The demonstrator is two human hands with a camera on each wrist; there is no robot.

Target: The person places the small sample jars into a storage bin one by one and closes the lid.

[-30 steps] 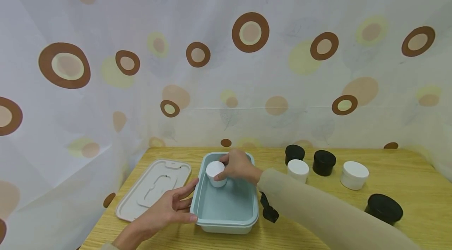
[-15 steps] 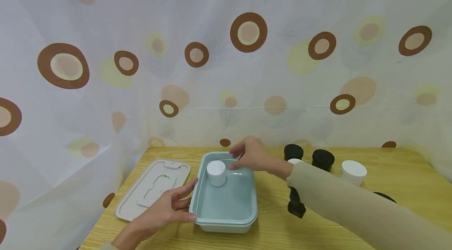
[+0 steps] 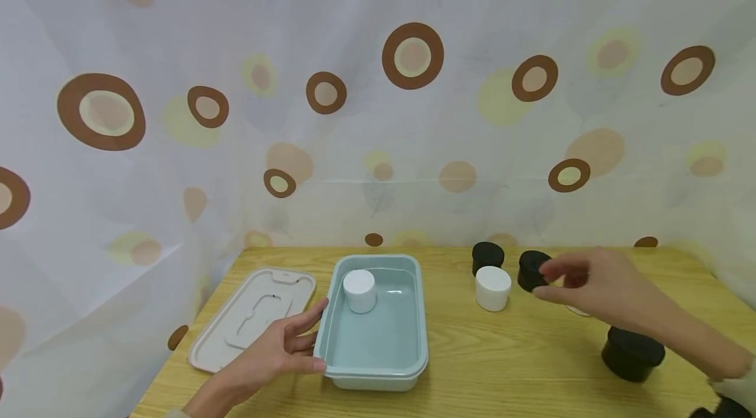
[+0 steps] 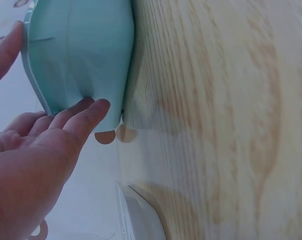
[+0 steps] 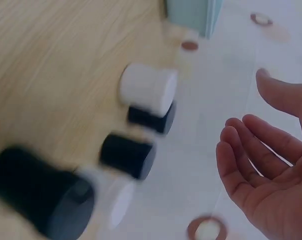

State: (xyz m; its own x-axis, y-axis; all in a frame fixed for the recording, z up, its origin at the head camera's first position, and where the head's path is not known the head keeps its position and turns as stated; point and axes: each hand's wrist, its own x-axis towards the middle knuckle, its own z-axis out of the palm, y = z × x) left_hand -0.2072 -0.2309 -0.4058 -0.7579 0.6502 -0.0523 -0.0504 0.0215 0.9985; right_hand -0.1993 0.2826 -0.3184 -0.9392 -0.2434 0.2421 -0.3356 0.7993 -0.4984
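Biggest thing on my feed by far is the spotted curtain [image 3: 354, 142], white with brown and yellow blobs, filling everything behind the wood table [image 3: 502, 355]. On that table, the light blue bin [image 3: 378, 342] sits upright, left of the tubs on the table. Next size down is the pale flat lid [image 3: 262, 310], lying on the table just left of the bin.

Hands: my right hand [image 3: 602, 290] is up in the air on the right side, fingers loosely bent, nothing in it. My left hand [image 3: 268, 355] isn't clenched either, its fingers and thumb are just resting spread along the bin's left side.

Now the tubs. The large black tub [image 3: 633, 354] is closest to me, over on the right. The far right white tub [image 5: 120, 200] is mostly blocked by the right hand from the head cam and pretty blurry on the wrist cam. Smaller stuff: the middle black tub [image 3: 530, 271] shows just behind the right fingertips, the table white tub [image 3: 493, 288] is in front of the back black tub [image 3: 487, 257], and the white tub in the bin [image 3: 359, 291] stands in its far left corner.
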